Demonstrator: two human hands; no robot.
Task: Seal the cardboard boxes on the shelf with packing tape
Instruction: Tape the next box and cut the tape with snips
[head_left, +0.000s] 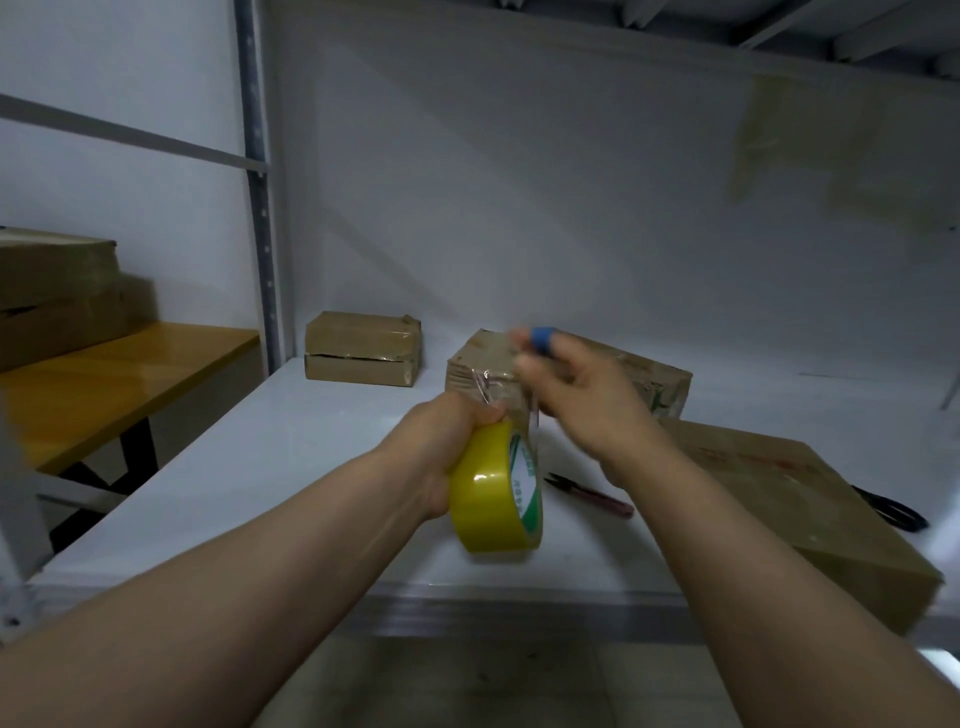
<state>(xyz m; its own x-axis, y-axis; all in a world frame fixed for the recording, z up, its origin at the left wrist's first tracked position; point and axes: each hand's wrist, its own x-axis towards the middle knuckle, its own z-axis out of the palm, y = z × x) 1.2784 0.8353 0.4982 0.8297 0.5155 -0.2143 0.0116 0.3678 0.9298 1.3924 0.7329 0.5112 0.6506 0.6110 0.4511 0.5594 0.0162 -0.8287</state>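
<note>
L hand fist-grips tape roll; R hand blurred at pulled strip, grip unclear. Nearest box just beyond hands. Risk: slack strip folds, sticks to itself.

Tape roll is showing yellow, its side label white with green print. Right hand is wearing a blue band on one finger. Shelf is reading white, wall grey-white. Boxes are all showing brown: middle box carrying green print, near box carrying red print. Cutter handle is showing red, scissors black, table top amber-orange.
</note>
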